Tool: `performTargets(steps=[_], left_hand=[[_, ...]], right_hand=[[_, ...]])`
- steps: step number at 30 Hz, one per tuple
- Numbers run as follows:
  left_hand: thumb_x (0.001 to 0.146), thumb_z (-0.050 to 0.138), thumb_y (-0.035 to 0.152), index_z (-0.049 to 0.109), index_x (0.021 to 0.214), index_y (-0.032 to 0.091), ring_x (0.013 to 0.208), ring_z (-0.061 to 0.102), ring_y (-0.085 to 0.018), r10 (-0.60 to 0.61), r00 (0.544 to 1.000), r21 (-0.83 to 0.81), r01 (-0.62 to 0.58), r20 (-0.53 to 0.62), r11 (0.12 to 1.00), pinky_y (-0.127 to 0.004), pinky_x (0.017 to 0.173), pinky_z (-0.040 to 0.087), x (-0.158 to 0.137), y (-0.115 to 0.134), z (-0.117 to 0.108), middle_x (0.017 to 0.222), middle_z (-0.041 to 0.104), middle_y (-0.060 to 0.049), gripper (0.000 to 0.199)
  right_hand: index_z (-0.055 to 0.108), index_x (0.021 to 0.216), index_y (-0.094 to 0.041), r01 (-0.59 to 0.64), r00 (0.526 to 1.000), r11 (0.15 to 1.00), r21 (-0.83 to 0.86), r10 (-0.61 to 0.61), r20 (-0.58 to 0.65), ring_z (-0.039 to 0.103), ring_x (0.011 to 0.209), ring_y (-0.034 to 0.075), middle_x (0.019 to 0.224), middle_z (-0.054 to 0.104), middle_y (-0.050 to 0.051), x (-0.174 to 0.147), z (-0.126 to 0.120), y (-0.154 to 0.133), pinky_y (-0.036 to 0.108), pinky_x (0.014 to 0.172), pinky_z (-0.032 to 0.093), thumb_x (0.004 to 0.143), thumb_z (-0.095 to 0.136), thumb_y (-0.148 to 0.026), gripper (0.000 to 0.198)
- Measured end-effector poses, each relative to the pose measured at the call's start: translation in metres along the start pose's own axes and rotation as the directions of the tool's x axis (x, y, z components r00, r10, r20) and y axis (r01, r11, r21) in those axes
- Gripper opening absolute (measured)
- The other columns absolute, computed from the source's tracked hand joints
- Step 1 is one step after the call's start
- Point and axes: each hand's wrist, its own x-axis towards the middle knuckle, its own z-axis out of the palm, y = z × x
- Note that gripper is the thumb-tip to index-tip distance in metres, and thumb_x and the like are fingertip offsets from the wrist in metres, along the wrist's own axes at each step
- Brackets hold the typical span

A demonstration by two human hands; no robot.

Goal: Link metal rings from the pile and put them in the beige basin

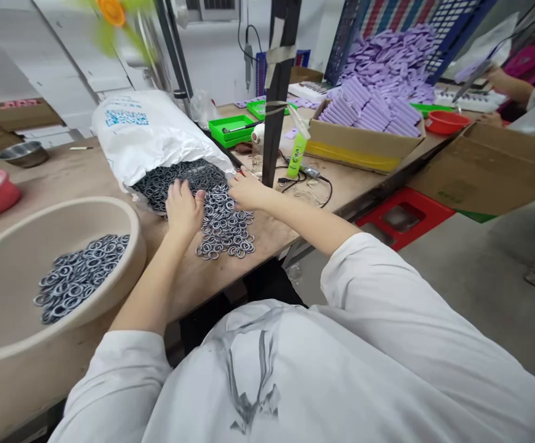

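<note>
White shirt fabric (322, 369) with a grey print is nearest the camera, and from my remote station I record it across the lower foreground. Working left to right, I note a red bowl (4, 200) of white pieces at the far edge of the view. Just beside it stands a large beige basin (138, 231), holding a heap of grey rings (82, 274) against its right side.

Next comes the left hand (185, 210), its forearm rising forward from the sleeve, back of the hand uppermost. I find its fingers extended and slightly parted, thumb held apart to the right; they rest over the dark rings (163, 181) at the mouth of a white sack (160, 135) lying on its side. Loose rings (225, 224) spread from that mouth onto the table (267, 240), between the two hands.

The right hand (250, 191) reaches in from the right, forearm slanting across the table edge, fingers bent and pointing left at the far side of the pile. Whether they grip rings or the sack's lip, I cannot tell from this angle.

On labels: the sack carries blue print (126, 118), too small for me to read. Farther right, a lime-green bottle (297, 154) bears dark characters, likewise illegible.
</note>
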Motion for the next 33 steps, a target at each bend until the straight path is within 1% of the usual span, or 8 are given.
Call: performTargets(steps=[5,8,11,15,18,25,29,33], left_hand=[[0.098,0.043,0.051,0.051,0.136,0.012,0.141,0.042,-0.032,0.233,0.969,-0.004,-0.233,0.085,0.972,-0.049,0.115,0.033,-0.019,0.044,0.002,0.148,0.05,-0.02,0.055],[0.1,0.039,0.041,0.065,0.098,0.017,0.103,0.063,-0.025,0.328,0.936,-0.046,-0.325,0.124,0.945,-0.04,0.093,0.048,-0.05,0.073,0.007,0.106,0.068,-0.016,0.035],[0.097,0.046,0.042,0.055,0.068,0.021,0.07,0.057,-0.019,0.457,0.867,-0.133,-0.438,0.199,0.889,-0.033,0.071,0.047,-0.066,0.078,0.007,0.069,0.058,-0.006,0.037],[0.096,0.052,0.037,0.063,0.093,0.018,0.094,0.059,-0.023,0.23,0.969,-0.101,-0.239,-0.093,0.966,-0.038,0.086,0.048,-0.051,0.073,0.002,0.093,0.064,-0.011,0.022],[0.095,0.054,0.036,0.065,0.108,0.018,0.103,0.058,-0.024,0.228,0.972,-0.131,-0.234,-0.06,0.963,-0.039,0.093,0.047,-0.038,0.074,0.001,0.106,0.063,-0.012,0.025],[0.095,0.054,0.038,0.064,0.095,0.019,0.094,0.059,-0.023,0.174,0.983,-0.203,-0.183,-0.061,0.962,-0.038,0.087,0.049,-0.047,0.078,0.012,0.097,0.063,-0.011,0.022],[0.095,0.053,0.033,0.061,0.084,0.02,0.091,0.059,-0.023,0.262,0.965,-0.165,-0.254,0.028,0.953,-0.038,0.085,0.049,-0.057,0.067,0.011,0.091,0.064,-0.009,0.019],[0.097,0.049,0.035,0.059,0.084,0.02,0.09,0.059,-0.022,0.18,0.98,-0.125,-0.19,-0.088,0.974,-0.038,0.085,0.048,-0.057,0.063,0.004,0.089,0.063,-0.009,0.022]], right_hand=[[0.064,0.073,-0.019,-0.083,0.997,0.995,-0.049,0.083,-0.01,0.055,0.118,0.024,0.093,0.069,0.003,0.015,0.005,-0.002,0.057,0.118,0.024,0.082,0.061,-0.026,0.012],[0.066,0.072,-0.019,-0.026,1.0,0.993,-0.116,0.027,0.005,0.054,0.119,0.027,0.096,0.068,0.003,0.013,-0.002,-0.013,0.064,0.118,0.018,0.076,0.066,-0.021,0.004],[0.071,0.079,-0.018,0.027,0.999,0.95,-0.311,-0.016,0.04,0.051,0.122,0.035,0.103,0.068,0.009,0.004,-0.015,-0.021,0.072,0.116,0.015,0.072,0.071,-0.022,0.008],[0.074,0.089,-0.022,0.062,0.998,0.909,-0.412,-0.043,0.056,0.05,0.125,0.034,0.104,0.07,0.007,0.003,-0.02,-0.025,0.072,0.116,0.018,0.084,0.051,-0.017,0.024],[0.073,0.091,-0.028,0.083,0.995,0.934,-0.346,-0.061,0.074,0.051,0.126,0.029,0.103,0.07,0.002,0.006,-0.017,-0.027,0.069,0.116,0.024,0.084,0.045,-0.015,0.032],[0.073,0.085,-0.029,0.028,0.996,0.956,-0.292,-0.004,0.084,0.048,0.129,0.03,0.102,0.068,0.003,0.002,-0.021,-0.042,0.069,0.115,0.026,0.083,0.047,-0.012,0.031],[0.074,0.084,-0.023,0.007,0.998,0.931,-0.364,0.016,0.058,0.046,0.13,0.035,0.104,0.068,0.007,-0.003,-0.029,-0.049,0.075,0.115,0.018,0.083,0.05,-0.011,0.027],[0.073,0.084,-0.021,-0.019,1.0,0.958,-0.285,0.022,0.007,0.041,0.137,0.037,0.109,0.066,0.007,-0.005,-0.034,-0.047,0.074,0.118,0.006,0.081,0.051,-0.01,0.024]])
